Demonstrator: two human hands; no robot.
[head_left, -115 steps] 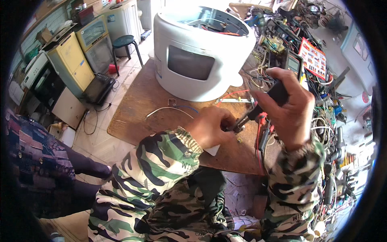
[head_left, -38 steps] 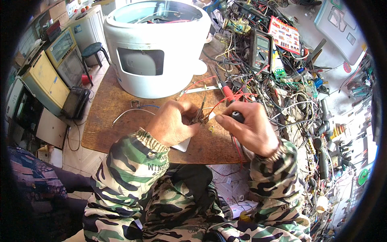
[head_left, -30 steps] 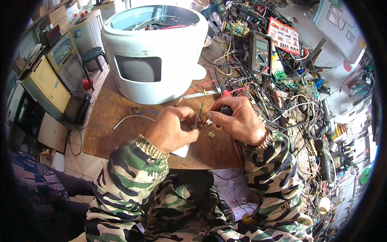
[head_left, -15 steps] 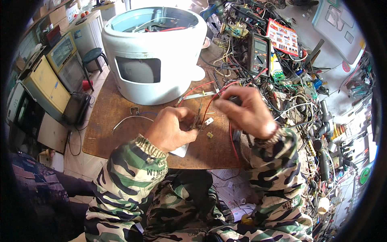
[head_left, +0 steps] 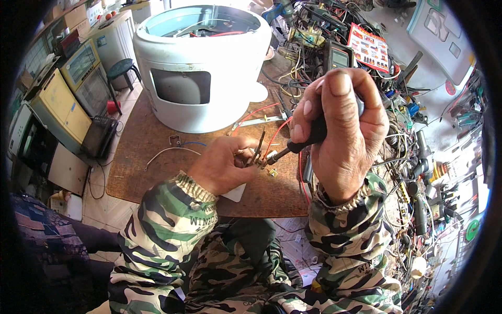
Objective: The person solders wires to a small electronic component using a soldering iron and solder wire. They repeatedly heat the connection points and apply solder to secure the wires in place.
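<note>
My right hand is wrapped round the black handle of a screwdriver, thumb uppermost. Its metal shaft slants down and left to a small metal part with thin prongs. That part is pinched in the fingers of my left hand, which partly hide it, so its exact kind is unclear. A red wire curves up from beside it. Just below the shaft's tip, a small brass-coloured piece lies on the wooden table. A flat white piece shows under my left hand.
A large white round appliance housing with a square opening stands at the table's back. A multimeter and heaped cables crowd the right side. A loose white wire lies at left. A stool stands beyond.
My right hand has come nearer and higher, and the screwdriver now shows in its grip, reaching to the metal part. My left hand keeps its hold in nearly the same place.
</note>
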